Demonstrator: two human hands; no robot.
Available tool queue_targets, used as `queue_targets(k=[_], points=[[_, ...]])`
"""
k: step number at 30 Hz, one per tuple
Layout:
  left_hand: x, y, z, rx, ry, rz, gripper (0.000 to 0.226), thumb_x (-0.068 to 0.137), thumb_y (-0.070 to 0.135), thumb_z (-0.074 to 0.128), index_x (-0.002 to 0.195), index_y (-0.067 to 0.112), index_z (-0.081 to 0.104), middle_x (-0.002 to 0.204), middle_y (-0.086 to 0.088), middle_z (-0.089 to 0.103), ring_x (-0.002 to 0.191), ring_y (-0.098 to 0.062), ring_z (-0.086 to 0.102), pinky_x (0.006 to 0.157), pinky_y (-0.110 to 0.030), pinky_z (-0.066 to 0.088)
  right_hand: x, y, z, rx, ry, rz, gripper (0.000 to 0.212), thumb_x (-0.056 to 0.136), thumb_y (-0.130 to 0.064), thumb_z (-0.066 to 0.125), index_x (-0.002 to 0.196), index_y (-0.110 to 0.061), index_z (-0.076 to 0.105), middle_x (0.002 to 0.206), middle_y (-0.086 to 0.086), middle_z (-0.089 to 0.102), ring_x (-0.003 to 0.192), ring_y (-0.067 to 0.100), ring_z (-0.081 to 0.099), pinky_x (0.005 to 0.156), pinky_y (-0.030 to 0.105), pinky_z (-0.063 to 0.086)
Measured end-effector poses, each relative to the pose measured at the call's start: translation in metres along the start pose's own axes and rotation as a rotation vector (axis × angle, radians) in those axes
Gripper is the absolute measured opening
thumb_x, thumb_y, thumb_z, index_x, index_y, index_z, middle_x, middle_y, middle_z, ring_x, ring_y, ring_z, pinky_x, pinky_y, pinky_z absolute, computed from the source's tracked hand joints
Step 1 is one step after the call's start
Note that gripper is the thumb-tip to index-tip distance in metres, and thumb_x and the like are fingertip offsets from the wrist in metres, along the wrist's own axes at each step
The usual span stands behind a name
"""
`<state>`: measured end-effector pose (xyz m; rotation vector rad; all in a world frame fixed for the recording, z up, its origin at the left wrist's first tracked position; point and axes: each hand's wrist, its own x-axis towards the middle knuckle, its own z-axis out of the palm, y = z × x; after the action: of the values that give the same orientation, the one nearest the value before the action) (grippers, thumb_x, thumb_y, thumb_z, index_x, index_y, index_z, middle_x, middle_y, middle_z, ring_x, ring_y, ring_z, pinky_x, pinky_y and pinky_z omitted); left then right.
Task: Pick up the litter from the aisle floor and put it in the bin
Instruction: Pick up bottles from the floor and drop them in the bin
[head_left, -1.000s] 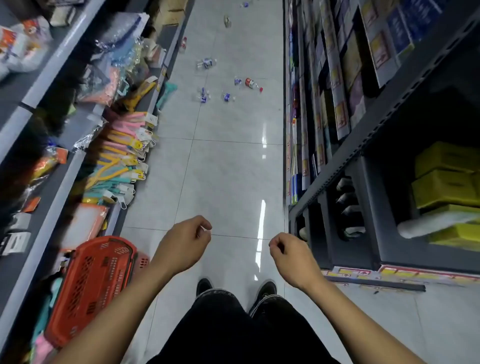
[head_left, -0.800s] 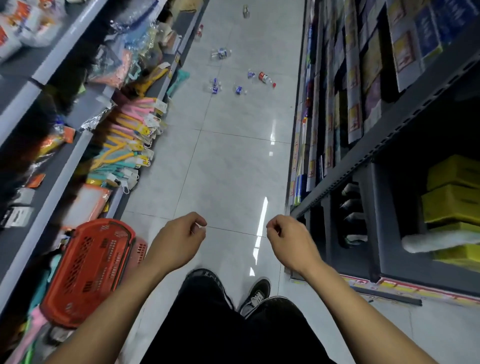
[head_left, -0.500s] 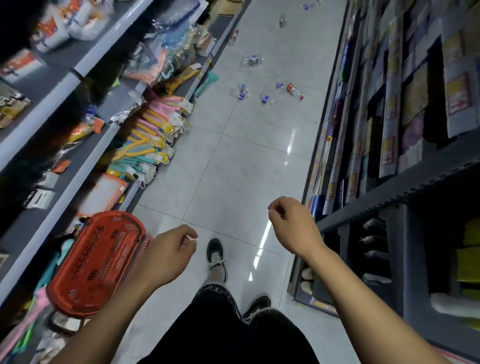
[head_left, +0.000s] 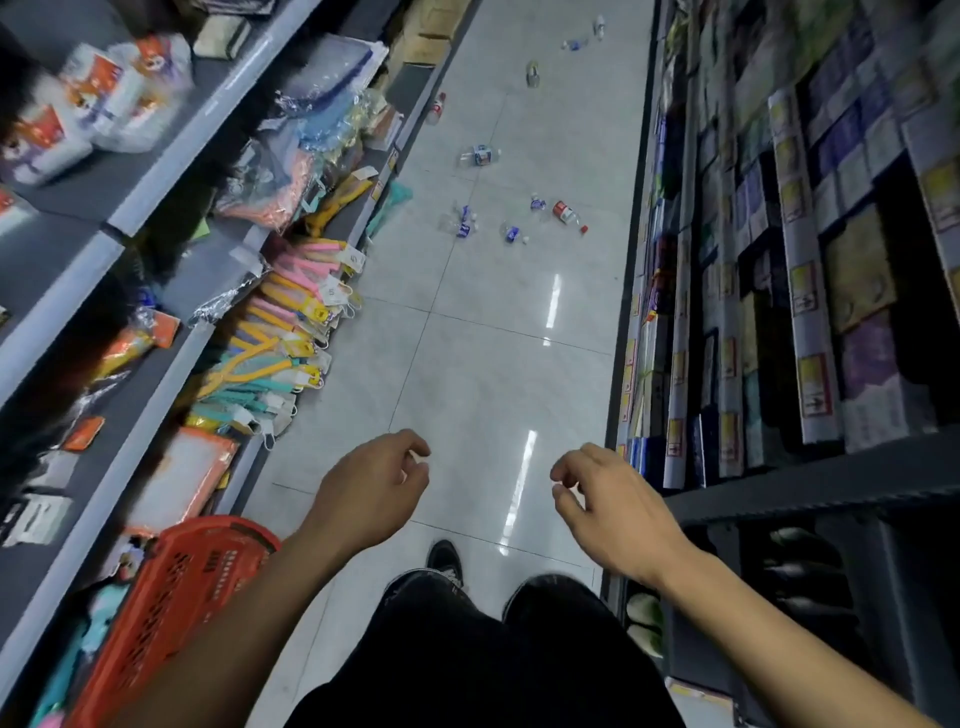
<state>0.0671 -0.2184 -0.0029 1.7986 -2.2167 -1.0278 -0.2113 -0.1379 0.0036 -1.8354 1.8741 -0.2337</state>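
Fingers (head_left: 410, 457) of both hands hang loosely curled and empty, the task barely begun: litter, mostly plastic bottles (head_left: 566, 214), lies well ahead on the aisle floor (head_left: 483, 374); no bin is visible.

bare forearms, black trousers (head_left: 483, 665), black lace-up shoe (head_left: 445, 561)
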Motion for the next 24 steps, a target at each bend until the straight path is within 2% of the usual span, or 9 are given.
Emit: queue_targets(k=[7,11,15,24], points=[[0.084,0.024,-0.030,0.016,0.001,0.099,0.021,0.092,0.035,0.051,0.110,0.035,0.063,0.086,0.016,0.063,0.082,-0.003,0.059,0.073,-0.032,0.051,0.027,0.009,-0.009,0.125,0.081,0.174,0.006,0.096,-0.038,0.050,0.100,-0.037,0.055,0.094,-0.019,0.053,0.087,-0.001,0.051,0.070,0.025,0.045],[0.136,0.042,-0.038,0.031,0.019,0.154,0.019,0.092,0.036,0.051,0.108,0.037,0.062,0.085,0.018,0.062,0.080,-0.001,0.059,0.070,-0.030,0.050,0.052,0.025,-0.020,0.208,0.113,0.264,0.003,0.096,-0.039,0.050,0.096,-0.041,0.053,0.097,-0.021,0.054,0.090,-0.001,0.054,0.072,0.026,0.048],[0.194,0.065,-0.042,0.058,0.042,0.185,0.018,0.092,0.037,0.050,0.107,0.038,0.060,0.086,0.020,0.061,0.081,0.001,0.058,0.065,-0.026,0.046,0.092,0.051,-0.032,0.279,0.165,0.331,0.005,0.096,-0.035,0.053,0.096,-0.037,0.058,0.099,-0.021,0.055,0.083,0.000,0.057,0.072,0.030,0.051],[0.300,0.119,-0.047,0.122,0.067,0.142,0.018,0.094,0.036,0.050,0.108,0.038,0.061,0.086,0.019,0.060,0.080,-0.002,0.058,0.060,-0.020,0.039,0.211,0.112,-0.085,0.298,0.125,0.283,0.010,0.096,-0.033,0.052,0.100,-0.032,0.061,0.098,-0.017,0.055,0.089,0.004,0.056,0.080,0.036,0.051]])
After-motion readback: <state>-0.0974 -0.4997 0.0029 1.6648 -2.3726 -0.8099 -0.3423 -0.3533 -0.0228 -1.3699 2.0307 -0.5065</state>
